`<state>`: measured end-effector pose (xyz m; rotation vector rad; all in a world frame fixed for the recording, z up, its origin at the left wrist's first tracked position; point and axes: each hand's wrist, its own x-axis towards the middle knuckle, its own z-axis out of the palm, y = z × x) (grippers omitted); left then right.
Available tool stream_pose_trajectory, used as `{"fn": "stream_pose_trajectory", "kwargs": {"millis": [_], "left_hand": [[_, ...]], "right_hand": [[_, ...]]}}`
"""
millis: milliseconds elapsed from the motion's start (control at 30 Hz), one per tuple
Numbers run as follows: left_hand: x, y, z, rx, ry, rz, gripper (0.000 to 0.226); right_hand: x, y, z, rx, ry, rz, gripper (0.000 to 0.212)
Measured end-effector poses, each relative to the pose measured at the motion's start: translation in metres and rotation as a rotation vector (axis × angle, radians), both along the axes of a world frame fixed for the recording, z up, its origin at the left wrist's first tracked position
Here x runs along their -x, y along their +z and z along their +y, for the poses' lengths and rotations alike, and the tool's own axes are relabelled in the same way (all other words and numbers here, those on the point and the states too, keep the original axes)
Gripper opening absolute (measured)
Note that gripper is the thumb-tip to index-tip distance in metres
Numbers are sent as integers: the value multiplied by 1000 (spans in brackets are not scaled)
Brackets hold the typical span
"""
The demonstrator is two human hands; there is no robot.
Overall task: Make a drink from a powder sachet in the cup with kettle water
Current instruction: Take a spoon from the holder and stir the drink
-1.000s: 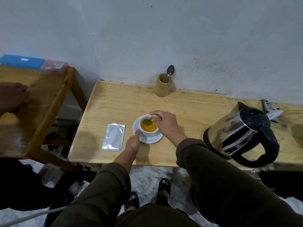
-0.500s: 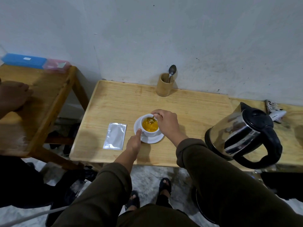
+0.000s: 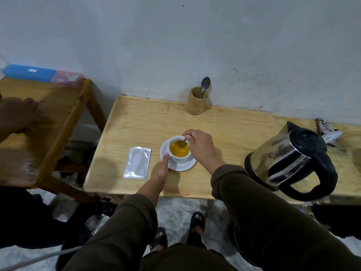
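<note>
The right hand (image 3: 201, 147) pinches the handle of a small spoon (image 3: 182, 144) between thumb and fingertips, its bowl dipped into the orange liquid in the white cup (image 3: 179, 151) — this looks like the stirring step, with powder and water already in. The left hand (image 3: 161, 170) is mostly curled, one finger stretched forward so its tip touches the cup's near-left wall, steadying it; it holds nothing. The cup sits on a white saucer (image 3: 176, 166) near the front middle of the wooden desk (image 3: 224, 122).

Just left of the saucer a silver sachet (image 3: 137, 162) lies flat; whether it is torn open I cannot tell. The steel kettle (image 3: 293, 159) stands well apart to the right, close to the right forearm's sleeve. At the back, by the wall, a wooden holder (image 3: 196, 100) carries a second spoon.

The risks, as I judge them: the liquid sits fairly high in the cup, so a brisk stir could slop it over the rim onto the saucer — and a single fingertip is a light brace if the spoon drags the cup sideways. Drawing the right elbow back carelessly could knock the kettle
</note>
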<state>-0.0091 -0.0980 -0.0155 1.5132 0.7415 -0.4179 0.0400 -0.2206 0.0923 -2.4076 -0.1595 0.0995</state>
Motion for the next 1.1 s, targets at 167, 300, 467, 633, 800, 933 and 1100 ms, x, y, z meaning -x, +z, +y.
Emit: {"fn": "stream_pose_trajectory", "kwargs": {"millis": [167,300,467,633,800,933,1100], "left_hand": [[0,-1,0,-3,-2,13,74],[0,-2,0,-12,-2,8,74],[0,-2,-1,-5,2,9,73],[0,-2,-1,-3,14,10,73],[-1,-3,0,-18,-8,-5,71],[-1,-3,1,-11,-18,3,71],[0,-2,1,1,-27,0,74]], "right_hand": [[3,3,3,-88,24,51,22],[1,5,2,-84,25,79,21],[-2,0,-2,47,20,-6,22],[5,-2,1,-29,8,-6,23],[4,0,3,-70,33,38,21],[0,2,1,-21,33,28,21],[-1,-2,0,46,12,-22,24]]}}
